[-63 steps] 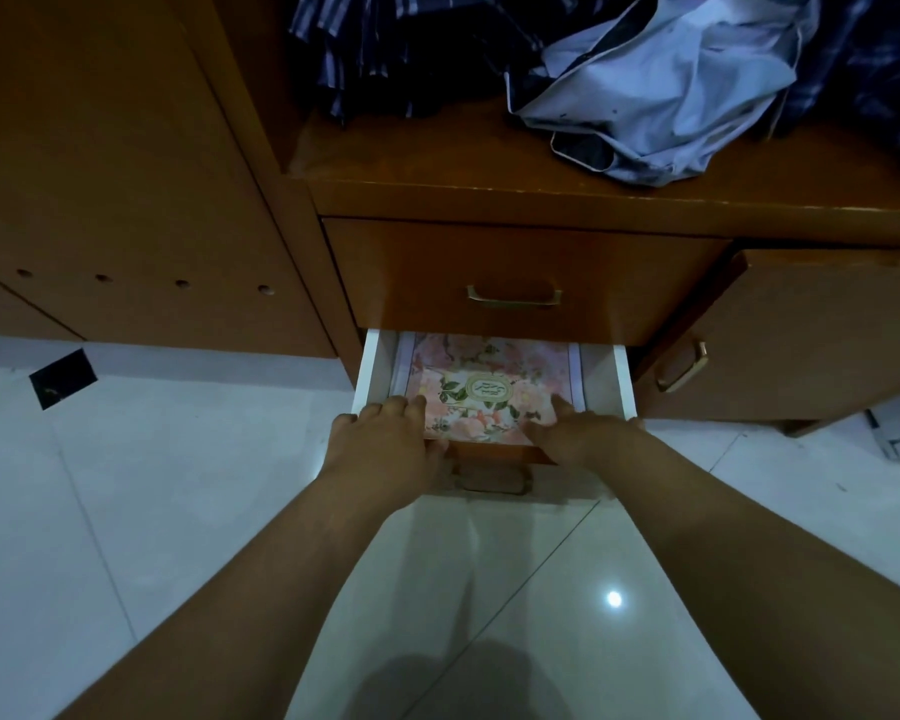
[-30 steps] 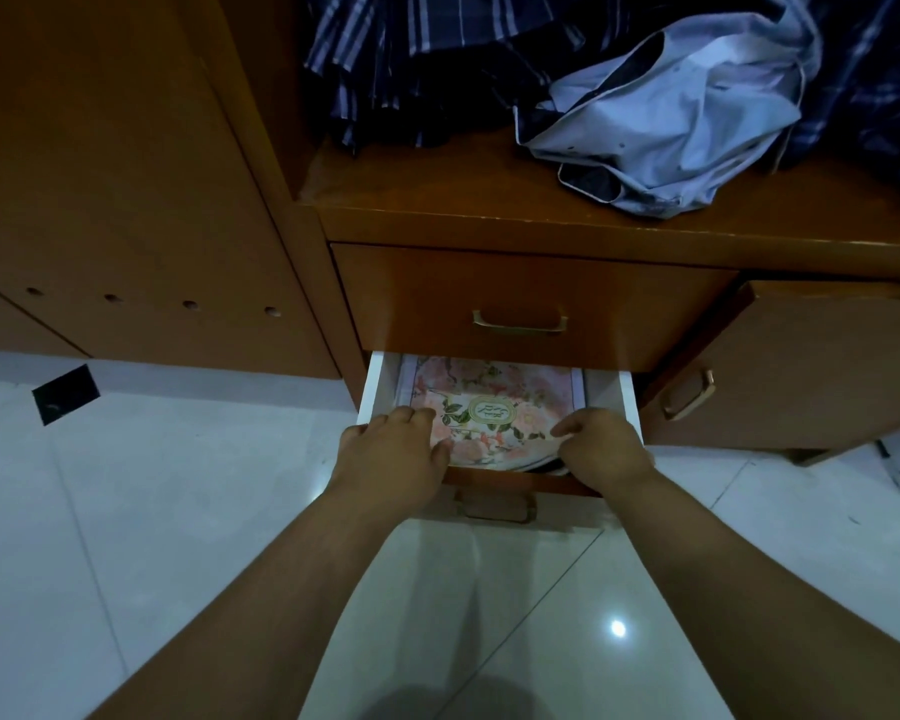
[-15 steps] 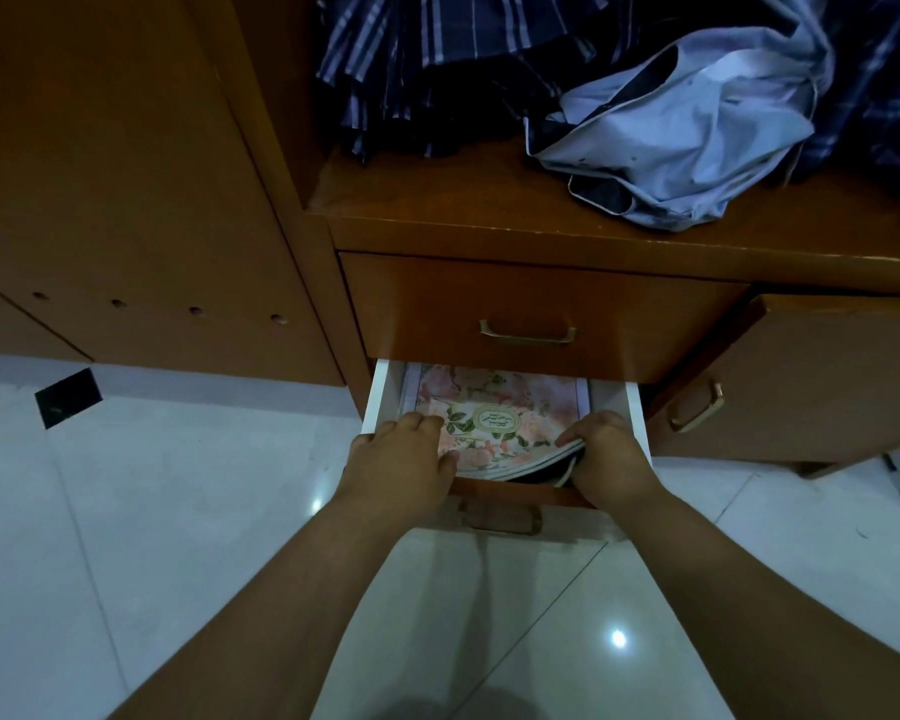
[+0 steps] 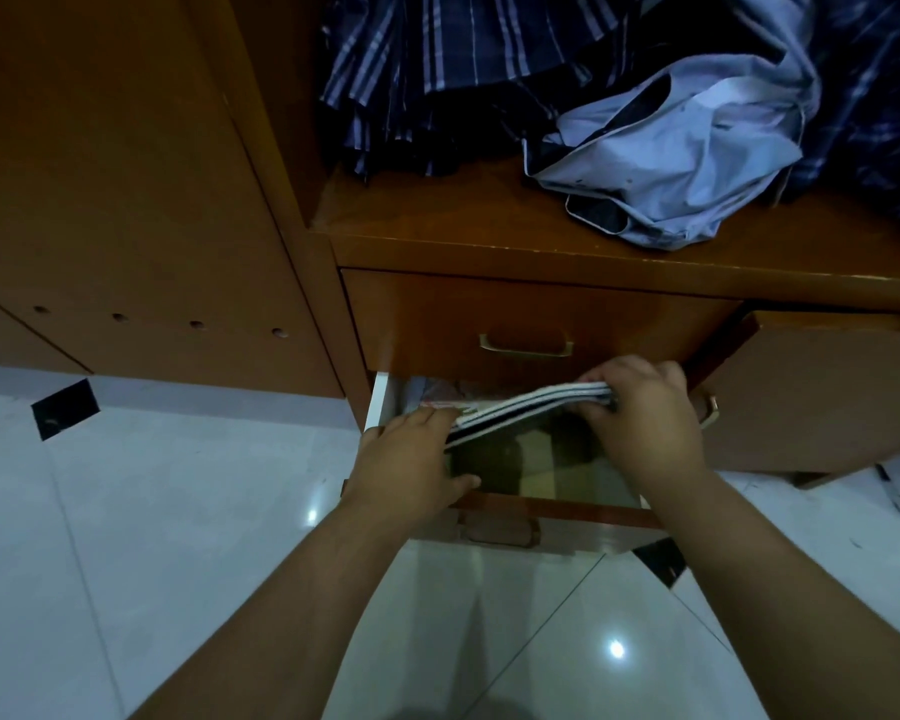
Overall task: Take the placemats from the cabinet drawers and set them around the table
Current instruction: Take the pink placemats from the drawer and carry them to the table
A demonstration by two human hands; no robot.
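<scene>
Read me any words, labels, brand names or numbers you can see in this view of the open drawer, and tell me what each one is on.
None can be read.
Stack of placemats: only the edges face the camera, held by the left hand and right hand; no print is visible.
Drawer handle and clothes on the shelf: no lettering visible.

I am in a home, in front of a wooden wardrobe [image 4: 141, 200]. Clothes [image 4: 661, 148] lie crumpled on its shelf at 12 o'clock, and white floor tiles [image 4: 178, 537] shine below.
</scene>
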